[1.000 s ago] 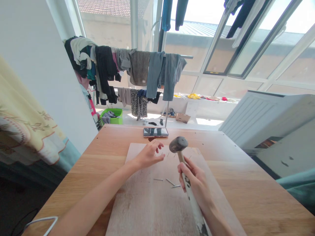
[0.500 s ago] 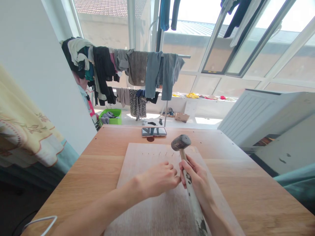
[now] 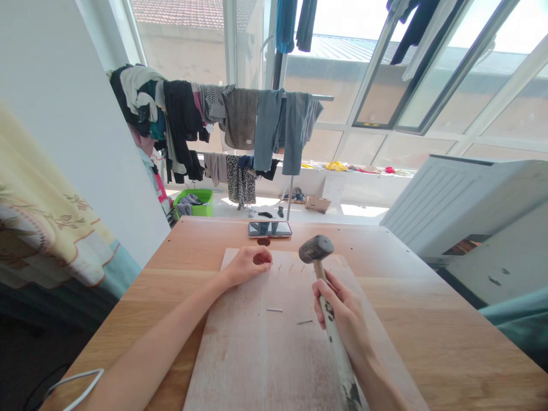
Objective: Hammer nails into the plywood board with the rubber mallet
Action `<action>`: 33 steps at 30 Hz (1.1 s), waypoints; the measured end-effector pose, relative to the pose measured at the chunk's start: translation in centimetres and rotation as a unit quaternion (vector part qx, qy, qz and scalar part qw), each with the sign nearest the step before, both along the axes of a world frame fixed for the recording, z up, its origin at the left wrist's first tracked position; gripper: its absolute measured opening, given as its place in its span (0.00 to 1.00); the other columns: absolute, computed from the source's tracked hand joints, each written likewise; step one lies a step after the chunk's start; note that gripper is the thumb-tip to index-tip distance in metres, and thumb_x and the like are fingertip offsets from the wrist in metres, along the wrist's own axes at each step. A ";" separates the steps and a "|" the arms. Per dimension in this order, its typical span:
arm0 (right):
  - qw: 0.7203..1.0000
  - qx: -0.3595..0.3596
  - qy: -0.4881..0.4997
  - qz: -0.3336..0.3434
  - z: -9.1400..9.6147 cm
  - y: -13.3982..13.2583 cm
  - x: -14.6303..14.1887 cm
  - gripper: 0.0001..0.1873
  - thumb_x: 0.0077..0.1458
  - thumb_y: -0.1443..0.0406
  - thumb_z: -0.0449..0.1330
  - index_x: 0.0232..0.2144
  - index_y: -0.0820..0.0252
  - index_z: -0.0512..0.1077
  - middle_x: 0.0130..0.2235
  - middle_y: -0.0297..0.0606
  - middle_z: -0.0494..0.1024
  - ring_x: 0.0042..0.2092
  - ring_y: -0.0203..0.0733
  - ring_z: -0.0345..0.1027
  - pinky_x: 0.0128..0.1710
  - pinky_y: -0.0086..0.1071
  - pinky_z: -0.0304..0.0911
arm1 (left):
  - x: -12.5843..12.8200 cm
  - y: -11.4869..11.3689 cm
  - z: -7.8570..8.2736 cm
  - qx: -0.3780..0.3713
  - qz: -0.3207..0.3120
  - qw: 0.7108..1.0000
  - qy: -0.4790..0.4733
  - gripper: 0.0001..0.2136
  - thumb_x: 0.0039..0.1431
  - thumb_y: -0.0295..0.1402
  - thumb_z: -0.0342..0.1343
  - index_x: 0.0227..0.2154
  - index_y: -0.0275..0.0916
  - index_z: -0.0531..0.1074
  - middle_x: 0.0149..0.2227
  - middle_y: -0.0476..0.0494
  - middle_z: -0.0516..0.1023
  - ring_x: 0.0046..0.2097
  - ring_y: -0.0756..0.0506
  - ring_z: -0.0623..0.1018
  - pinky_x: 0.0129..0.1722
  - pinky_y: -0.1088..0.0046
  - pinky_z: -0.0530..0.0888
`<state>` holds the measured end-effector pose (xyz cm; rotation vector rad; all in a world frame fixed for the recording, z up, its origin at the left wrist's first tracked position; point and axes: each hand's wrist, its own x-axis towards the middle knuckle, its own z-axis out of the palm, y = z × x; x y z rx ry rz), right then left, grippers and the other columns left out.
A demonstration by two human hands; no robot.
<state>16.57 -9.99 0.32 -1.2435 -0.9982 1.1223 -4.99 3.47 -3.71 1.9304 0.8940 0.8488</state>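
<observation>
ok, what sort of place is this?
Probably a home, likely an enclosed balcony or sunroom: laundry hangs on a drying rack, large windows rise behind it, and a patterned curtain hangs at the picture's left edge.

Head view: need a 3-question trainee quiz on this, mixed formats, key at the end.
1. Multiple choice. What does the right hand hold?
A) pliers
B) a mallet
C) a screwdriver

2. True or false. The phone lies on the table, beyond the far edge of the board.

3. Count. How many nails can be seen lying flat on the board?

Key: 1. B. 2. True. 3. Two.
</observation>
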 end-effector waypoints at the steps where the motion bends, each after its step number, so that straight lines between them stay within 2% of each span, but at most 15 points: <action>1: 1.000 -0.002 -0.002 0.001 0.0 0.0 -0.1 0.19 0.52 0.49 0.65 0.30 0.58 0.70 0.22 0.26 0.66 0.16 0.28 0.55 0.12 0.23 0.54 | 0.1 -0.1 0.0 -0.001 0.002 1.000 -0.002 0.04 0.53 0.30 0.59 0.31 0.36 0.76 0.34 0.45 0.81 0.36 0.47 0.79 0.40 0.73 0.76; 5: 1.000 -0.007 -0.005 0.013 0.1 0.0 -0.3 0.20 0.52 0.48 0.65 0.28 0.58 0.69 0.20 0.26 0.65 0.16 0.28 0.55 0.12 0.23 0.54 | 0.2 -0.3 0.0 0.009 0.017 1.000 0.002 0.05 0.54 0.32 0.60 0.32 0.37 0.77 0.34 0.45 0.82 0.36 0.47 0.79 0.41 0.72 0.76; 9: 1.000 0.000 0.009 0.026 -0.1 0.0 -0.6 0.19 0.51 0.49 0.65 0.31 0.58 0.70 0.25 0.26 0.67 0.16 0.27 0.57 0.11 0.23 0.55 | 0.2 -0.3 0.0 0.030 0.033 0.999 0.008 0.04 0.54 0.31 0.60 0.31 0.38 0.77 0.34 0.46 0.83 0.38 0.47 0.80 0.43 0.72 0.75; 13: 0.999 -0.001 0.013 0.049 -0.7 0.1 -1.2 0.17 0.54 0.50 0.64 0.30 0.58 0.69 0.24 0.25 0.65 0.15 0.26 0.56 0.12 0.22 0.54 | 0.2 -0.3 -0.1 0.038 0.034 0.999 0.009 0.04 0.54 0.31 0.60 0.32 0.38 0.77 0.34 0.46 0.83 0.38 0.47 0.80 0.43 0.72 0.74; 15: 0.998 0.001 0.014 0.058 -1.0 0.2 -1.5 0.17 0.54 0.51 0.63 0.33 0.58 0.71 0.26 0.25 0.66 0.16 0.26 0.56 0.11 0.22 0.54 | 0.2 -0.3 -0.2 0.042 0.033 0.999 0.011 0.04 0.54 0.31 0.60 0.32 0.38 0.77 0.34 0.46 0.83 0.38 0.47 0.80 0.43 0.72 0.74; 17: 0.997 0.006 0.014 0.074 -1.3 0.3 -1.9 0.17 0.55 0.52 0.63 0.40 0.58 0.72 0.28 0.26 0.67 0.16 0.26 0.58 0.12 0.23 0.56 | 0.2 -0.2 -0.3 0.041 0.032 0.999 0.016 0.03 0.54 0.31 0.60 0.31 0.38 0.77 0.34 0.46 0.83 0.37 0.46 0.80 0.42 0.72 0.75; 21: 0.994 0.020 0.013 0.109 -1.6 0.5 -2.6 0.23 0.58 0.55 0.61 0.53 0.58 0.69 0.29 0.25 0.66 0.17 0.26 0.58 0.12 0.23 0.57 | 0.3 -0.4 -0.3 0.028 0.024 0.999 0.022 0.08 0.53 0.29 0.60 0.37 0.38 0.75 0.34 0.46 0.83 0.37 0.46 0.81 0.42 0.72 0.75; 27: 0.991 0.030 0.006 0.127 -1.7 0.7 -3.2 0.23 0.59 0.54 0.59 0.53 0.58 0.70 0.30 0.26 0.66 0.16 0.25 0.57 0.12 0.22 0.55 | 0.3 -0.6 0.2 0.029 0.023 0.999 0.014 0.12 0.52 0.29 0.60 0.41 0.38 0.74 0.32 0.47 0.83 0.35 0.46 0.80 0.41 0.72 0.74; 33: 0.989 0.021 -0.043 0.141 -1.7 0.7 -3.3 0.23 0.58 0.55 0.59 0.53 0.57 0.71 0.30 0.27 0.67 0.15 0.24 0.57 0.13 0.23 0.53 | 0.3 -0.2 -0.5 0.051 0.017 0.999 0.007 0.14 0.50 0.25 0.58 0.42 0.37 0.75 0.32 0.47 0.82 0.34 0.47 0.80 0.40 0.73 0.74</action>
